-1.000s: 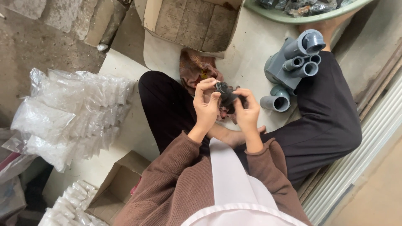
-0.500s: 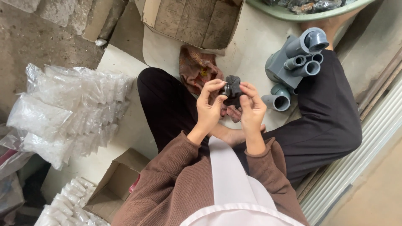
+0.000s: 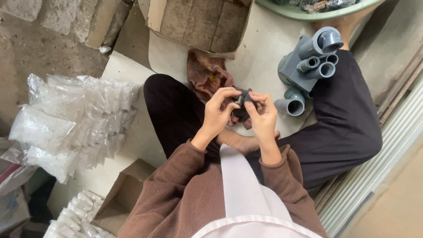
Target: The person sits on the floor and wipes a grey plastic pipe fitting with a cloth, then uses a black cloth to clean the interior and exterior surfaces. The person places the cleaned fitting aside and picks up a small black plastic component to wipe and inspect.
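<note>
Head view, inspection notes, two voices.

**Inspector:** State of the hands?

**Assistant:** Left hand (image 3: 216, 117) and right hand (image 3: 263, 119) are raised together over the lap. Both sets of fingers (image 3: 229, 93) are pinched on one small black fitting (image 3: 243, 98), which sits between the fingertips of both hands, thumbs pressing at its near side. Most of the part is hidden behind the fingers, so its exact shape cannot be told.

**Inspector:** What lies around them?

**Assistant:** Just beyond the fingers, a crumpled reddish-brown rag (image 3: 206, 75) on the pale floor sheet (image 3: 264, 48). Off the right fingers, a cluster of grey pipe fittings (image 3: 310, 61) and a single grey elbow (image 3: 291, 103). Farther beyond, an open cardboard box (image 3: 198, 22) and the rim of a green basin (image 3: 308, 16). Well off the left fingers, a heap of clear plastic packets (image 3: 70, 119).

**Inspector:** Risks?

**Assistant:** In my judgement, the hold is fingertip-only on a small dark part. If pressure goes uneven, it could pop out and drop onto the rag or the black trousers (image 3: 176, 114), where it would be hard to spot. Pressing with the thumbs while the part is obscured also risks a pinched fingertip or a skewed fit.
</note>
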